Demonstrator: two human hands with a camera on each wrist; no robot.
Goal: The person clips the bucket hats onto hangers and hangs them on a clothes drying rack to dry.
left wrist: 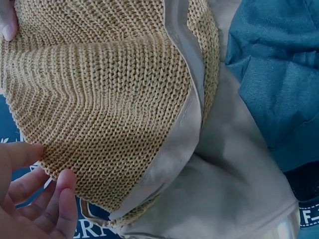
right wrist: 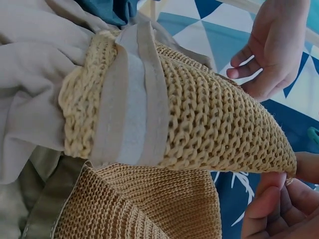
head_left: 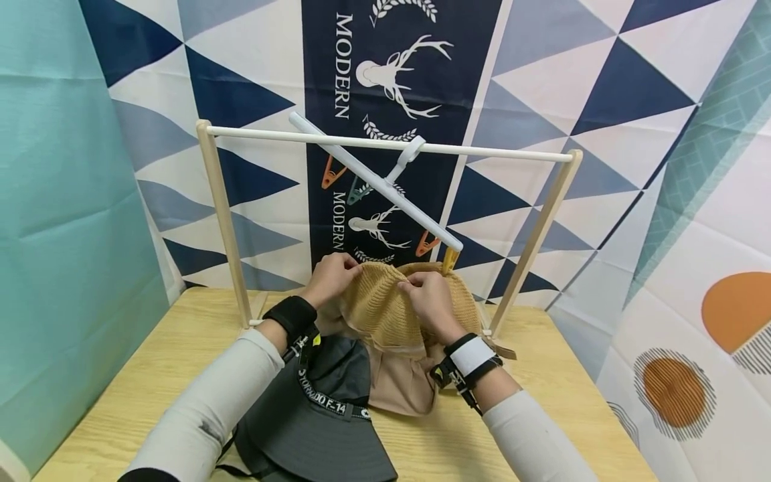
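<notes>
A tan knitted hat [head_left: 385, 308] with beige cloth [head_left: 400, 381] hanging below it is held up between both hands. My left hand [head_left: 331, 278] pinches the left end of its knitted edge, and the left wrist view shows that hand's fingers [left wrist: 62, 194] at the rim. With thumb and fingertips my right hand [head_left: 429, 298] grips the same edge further right; in the right wrist view the fingers [right wrist: 269, 199] pinch a corner. A yellow clip [head_left: 450, 260] on the hanger [head_left: 385, 184] sits at the hat's back edge. Part of the hat is hidden behind my right hand.
A dark grey hat [head_left: 313, 415] lies on the wooden table [head_left: 144, 375] below my hands. The hanger hooks over the white rod [head_left: 500, 152] of a wooden-legged rack. Orange clips [head_left: 331, 173] and a green clip [head_left: 359, 193] hang from it. Patterned cloth [head_left: 253, 53] stands behind.
</notes>
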